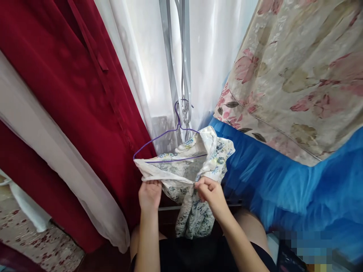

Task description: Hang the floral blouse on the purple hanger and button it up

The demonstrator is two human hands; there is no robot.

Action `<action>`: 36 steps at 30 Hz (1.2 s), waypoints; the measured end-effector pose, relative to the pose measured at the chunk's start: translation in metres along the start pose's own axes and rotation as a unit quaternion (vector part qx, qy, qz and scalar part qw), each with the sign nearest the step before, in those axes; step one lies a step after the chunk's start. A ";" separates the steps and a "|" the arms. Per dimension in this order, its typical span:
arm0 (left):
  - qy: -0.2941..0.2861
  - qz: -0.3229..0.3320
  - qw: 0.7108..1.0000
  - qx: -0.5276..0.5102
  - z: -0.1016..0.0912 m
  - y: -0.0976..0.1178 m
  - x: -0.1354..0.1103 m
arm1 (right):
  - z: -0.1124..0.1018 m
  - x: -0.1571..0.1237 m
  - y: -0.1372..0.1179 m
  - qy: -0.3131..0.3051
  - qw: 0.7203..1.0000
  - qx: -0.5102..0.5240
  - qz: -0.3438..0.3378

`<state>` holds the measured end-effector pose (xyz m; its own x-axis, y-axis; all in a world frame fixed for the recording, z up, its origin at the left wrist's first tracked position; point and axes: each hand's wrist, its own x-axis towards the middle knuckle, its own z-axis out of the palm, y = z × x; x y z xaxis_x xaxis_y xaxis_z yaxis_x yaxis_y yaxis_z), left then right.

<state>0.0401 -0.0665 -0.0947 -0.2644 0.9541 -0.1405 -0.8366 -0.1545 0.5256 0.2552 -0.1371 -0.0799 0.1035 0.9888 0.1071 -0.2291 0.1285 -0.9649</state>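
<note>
Centrally, a pale floral garment (176,192) on a purple hanger (179,127), with a hand at either side of its front edge.

The garment hangs ahead of the person, its long axis running downward from the hanger toward the lap. The hanger's hook points up, beside grey metal bars (168,56); its shoulders spread left and right. The opening of the garment faces up toward the viewer, the collar side leaning right. Most of the garment lies beyond and between the hands, while its lower part drops below them. The right hand (209,189) pinches the front edge. The left hand (150,193) sits palm-up under the edge's left end, fingertips hidden by cloth; whether it grips cannot be told. Red fabric (93,124) hangs at left, blue tulle (272,181) at right.
</note>
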 end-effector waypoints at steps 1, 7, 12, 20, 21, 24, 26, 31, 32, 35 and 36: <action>0.008 -0.026 0.999 -0.019 -0.003 -0.013 -0.013 | -0.015 -0.001 0.008 0.046 0.999 0.005 -0.001; -0.026 -0.142 0.988 -0.049 0.008 -0.070 -0.079 | -0.114 -0.023 0.040 0.208 0.976 -0.055 0.031; -0.218 -0.139 0.955 0.144 0.039 -0.095 -0.128 | -0.126 -0.037 0.027 0.079 0.984 -0.155 0.042; -0.337 0.065 0.833 0.435 0.054 -0.097 -0.161 | -0.098 -0.062 -0.021 -0.186 0.969 -0.023 0.163; -0.337 0.071 0.821 0.456 0.050 -0.095 -0.158 | -0.098 -0.063 -0.023 -0.210 0.965 -0.033 0.152; -0.326 0.083 0.797 0.501 0.036 -0.095 -0.151 | -0.097 -0.065 -0.023 -0.235 0.963 -0.064 0.114; -0.312 0.088 0.800 0.505 0.027 -0.097 -0.148 | -0.094 -0.065 -0.025 -0.205 0.972 -0.067 0.092; -0.397 -0.033 0.801 0.446 0.011 -0.107 -0.138 | -0.096 -0.064 -0.045 -0.228 0.967 -0.097 0.050; -0.429 -0.085 0.783 0.442 0.008 -0.109 -0.136 | -0.100 -0.060 -0.053 -0.244 0.962 -0.110 0.044; -0.457 -0.145 0.723 0.498 -0.003 -0.113 -0.132 | -0.122 -0.038 -0.080 -0.233 0.960 -0.153 -0.005; -0.447 -0.124 0.710 0.530 -0.006 -0.113 -0.132 | -0.132 -0.026 -0.090 -0.202 0.965 -0.165 -0.033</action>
<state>0.1665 -0.1768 -0.1403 0.6345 0.7729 0.0006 0.1518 -0.1254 0.9804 0.4006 -0.1841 -0.0271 -0.2940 0.9364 0.1916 0.0929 0.2275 -0.9693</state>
